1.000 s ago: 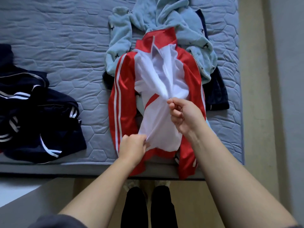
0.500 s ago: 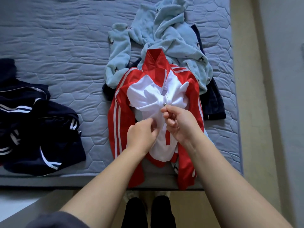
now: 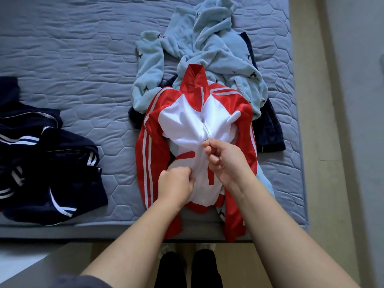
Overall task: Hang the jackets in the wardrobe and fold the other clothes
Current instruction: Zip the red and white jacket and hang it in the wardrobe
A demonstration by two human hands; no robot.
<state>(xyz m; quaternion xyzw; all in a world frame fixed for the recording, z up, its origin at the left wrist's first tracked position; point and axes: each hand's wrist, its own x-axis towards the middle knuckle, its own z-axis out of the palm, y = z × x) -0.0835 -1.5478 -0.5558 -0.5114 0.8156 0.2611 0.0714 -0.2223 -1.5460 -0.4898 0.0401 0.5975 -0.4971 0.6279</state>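
Observation:
A red and white track jacket (image 3: 180, 121) lies front-up on the bed, its sleeves hanging over the near edge. My right hand (image 3: 224, 161) pinches the metal zip pull (image 3: 206, 139) at mid-chest. My left hand (image 3: 176, 187) grips the white front fabric lower down, near the hem. The zip is closed below the pull and open above it up to the red collar. Under the jacket's top lies a light blue fleece garment (image 3: 209, 48). A dark navy garment (image 3: 270, 129) shows beneath that on the right.
The grey quilted mattress (image 3: 72, 59) fills the view. A heap of navy clothes with white stripes (image 3: 45, 163) sits at its left near edge. A beige floor strip (image 3: 311, 121) and a wall run along the right. My feet stand below the bed edge.
My right hand has drawn the zip pull upward, closing the jacket's lower front. My left hand shifted to hold the fabric below. The jacket's collar now stands up.

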